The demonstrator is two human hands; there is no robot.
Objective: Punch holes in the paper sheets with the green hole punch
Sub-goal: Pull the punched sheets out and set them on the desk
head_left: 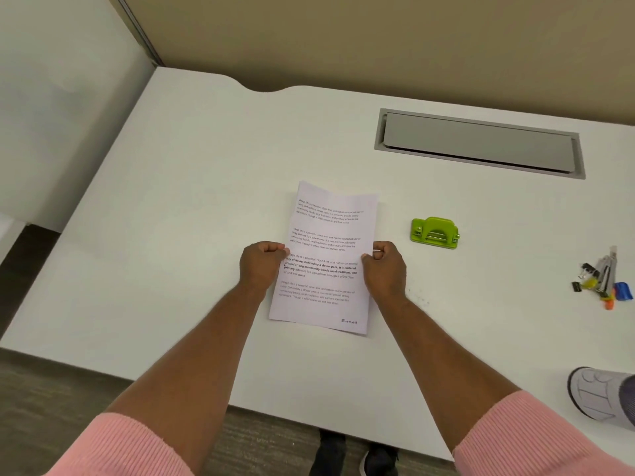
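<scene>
Both hands held the paper sheets (324,259) near the middle of the white desk (171,201). The left hand (263,266) pinched the left edge and the right hand (383,266) pinched the right edge, fingers curled. The green hole punch (435,233) sat on the desk at two o'clock from the sheets, apart from them. A heap of binder clips (601,281) lay far out at three o'clock.
</scene>
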